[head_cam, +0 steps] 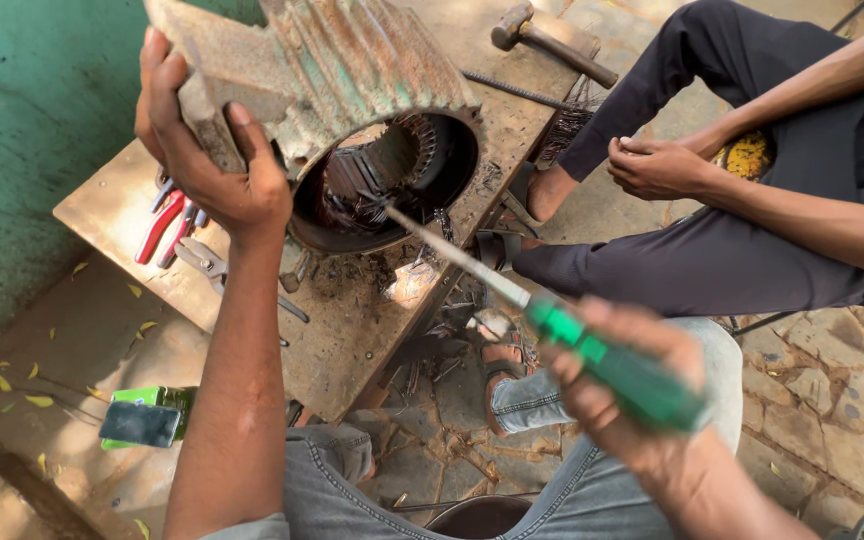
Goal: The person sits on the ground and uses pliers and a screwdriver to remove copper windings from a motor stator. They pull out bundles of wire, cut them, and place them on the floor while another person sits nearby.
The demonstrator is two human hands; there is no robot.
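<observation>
My left hand (214,150) grips the finned outer edge of a worn motor housing (342,70), which stands tilted on a wooden board (352,330). Its open round end faces me, with dark slots and wire ends (372,180) inside. My right hand (632,400) is closed around the green handle of a screwdriver (612,365). The long metal shaft (452,255) runs up and left, and its tip sits inside the housing's opening among the wires.
Red-handled pliers (164,228) and metal pliers (207,262) lie on the board's left. A hammer (547,38) rests at the far end. Another person's hands (657,165) and dark-trousered legs are at right. A green box (147,418) lies on the ground at left.
</observation>
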